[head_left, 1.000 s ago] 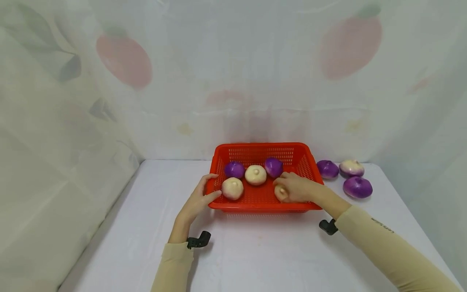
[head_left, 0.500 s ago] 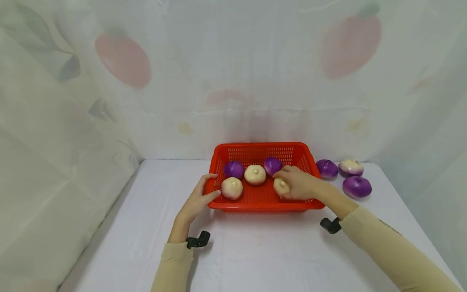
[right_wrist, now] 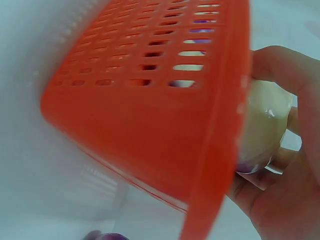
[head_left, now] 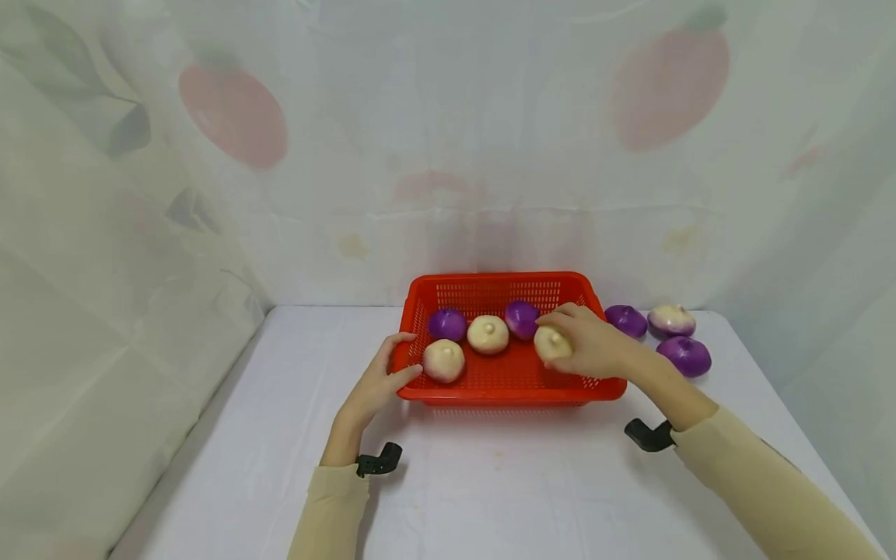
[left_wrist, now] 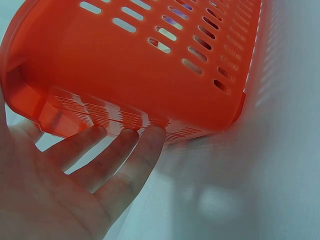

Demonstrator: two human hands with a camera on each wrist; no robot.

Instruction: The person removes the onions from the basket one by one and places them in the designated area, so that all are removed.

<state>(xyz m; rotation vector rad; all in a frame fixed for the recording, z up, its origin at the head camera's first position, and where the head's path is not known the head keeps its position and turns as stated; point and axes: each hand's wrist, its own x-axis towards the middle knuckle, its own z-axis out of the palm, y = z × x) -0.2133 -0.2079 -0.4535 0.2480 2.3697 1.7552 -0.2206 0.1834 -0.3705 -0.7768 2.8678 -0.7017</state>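
Showing a cream bulb [head_left: 551,344] pinched in the right hand [head_left: 593,342], toward three o'clock of the red basket [head_left: 490,395] — with the left hand [head_left: 374,383], apart, resting extended fingers against the basket's nine-o'clock end — and a purple bulb [head_left: 684,357] outside at three.

Soft, diffuse light fills the slightly hazy head view, with a faint shadow right of the beige fabric left sleeve [head_left: 332,502]. Wrist views look dimmer, bluish; the red perforated plastic basket [right_wrist: 135,120] blurs along its closest rim, and glints dot the round cream-and-purple vegetable [right_wrist: 265,120].
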